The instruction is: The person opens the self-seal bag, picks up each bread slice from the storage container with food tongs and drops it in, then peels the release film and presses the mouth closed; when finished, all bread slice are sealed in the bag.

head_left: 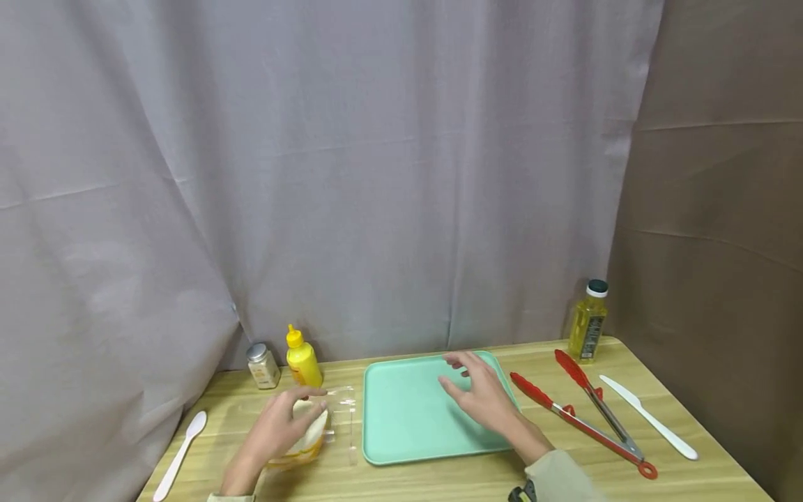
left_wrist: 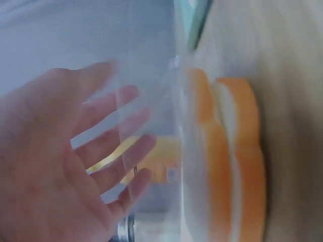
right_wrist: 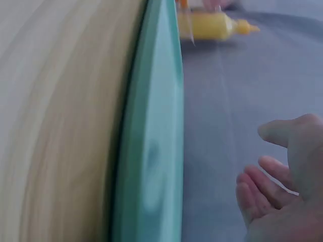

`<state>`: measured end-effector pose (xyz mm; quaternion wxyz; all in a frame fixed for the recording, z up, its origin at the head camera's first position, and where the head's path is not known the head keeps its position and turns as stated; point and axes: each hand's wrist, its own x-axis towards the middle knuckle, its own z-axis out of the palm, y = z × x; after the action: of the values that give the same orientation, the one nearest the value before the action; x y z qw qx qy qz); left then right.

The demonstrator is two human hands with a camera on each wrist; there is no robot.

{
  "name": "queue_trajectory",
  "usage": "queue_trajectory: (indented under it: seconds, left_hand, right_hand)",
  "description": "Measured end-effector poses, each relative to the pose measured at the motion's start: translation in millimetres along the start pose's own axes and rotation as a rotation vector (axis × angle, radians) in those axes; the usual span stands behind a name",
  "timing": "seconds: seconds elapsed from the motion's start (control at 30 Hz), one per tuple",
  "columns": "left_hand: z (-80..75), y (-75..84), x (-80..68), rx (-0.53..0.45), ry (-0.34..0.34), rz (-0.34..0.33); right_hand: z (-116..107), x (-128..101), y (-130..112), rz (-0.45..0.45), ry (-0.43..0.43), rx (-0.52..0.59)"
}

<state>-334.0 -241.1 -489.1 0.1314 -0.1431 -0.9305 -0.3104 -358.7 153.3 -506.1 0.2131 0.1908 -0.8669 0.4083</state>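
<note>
My left hand (head_left: 276, 431) hovers over bread slices (head_left: 318, 427) in a clear plastic box (head_left: 352, 424). Its fingers are spread and hold nothing. In the left wrist view, the fingers show partly through clear plastic, with the stacked slices' orange-brown crusts (left_wrist: 251, 171) close by; contact with the plastic cannot be told. My right hand (head_left: 482, 397) hangs above the right part of a mint-green tray (head_left: 408, 411), its fingers loosely bent with nothing between them. The right wrist view shows it apart from the tray rim (right_wrist: 151, 126).
Behind the box stand a yellow squeeze bottle (head_left: 304, 362) and a silver-lidded jar (head_left: 263, 366). A white spoon (head_left: 182, 453) lies at left. On the right are red-tipped tongs (head_left: 590, 422), a white knife (head_left: 649, 418) and an oil bottle (head_left: 587, 328). A grey curtain (head_left: 389, 174) hangs behind.
</note>
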Motion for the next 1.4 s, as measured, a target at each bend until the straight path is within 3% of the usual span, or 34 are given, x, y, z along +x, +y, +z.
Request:
queue_trajectory:
  seconds: [0.1, 0.33, 0.57, 0.7, 0.9, 1.17, 1.4]
  left_hand:
    - [9.1, 5.3, 14.6, -0.030, 0.056, -0.003]
    - [36.2, 7.5, 38.3, 0.091, 0.110, 0.141]
    - [55.8, 2.2, 35.8, 0.215, 0.082, 0.025]
    - [56.6, -0.2, 28.2, 0.289, 0.113, 0.021]
    - [56.2, -4.9, 27.6, 0.273, 0.131, 0.059]
    - [52.1, -3.8, 35.5, 0.137, 0.068, 0.008]
    - [53.4, -4.8, 37.5, 0.103, 0.065, 0.017]
  right_hand:
    - [27.4, 7.4, -9.5, 0.011, -0.072, 0.088]
    - [83.2, 19.9, -27.4, 0.025, -0.211, 0.210]
    - [125.8, 21.5, -49.7, 0.066, -0.303, 0.293]
    - [143.8, 21.8, -59.0, 0.066, -0.326, 0.322]
    - [156.6, 27.9, -63.7, 0.095, -0.285, 0.289]
    - [163.9, 36.3, -63.2, 0.128, -0.223, 0.251]
    - [165.5, 37.6, -63.9, 0.125, -0.206, 0.245]
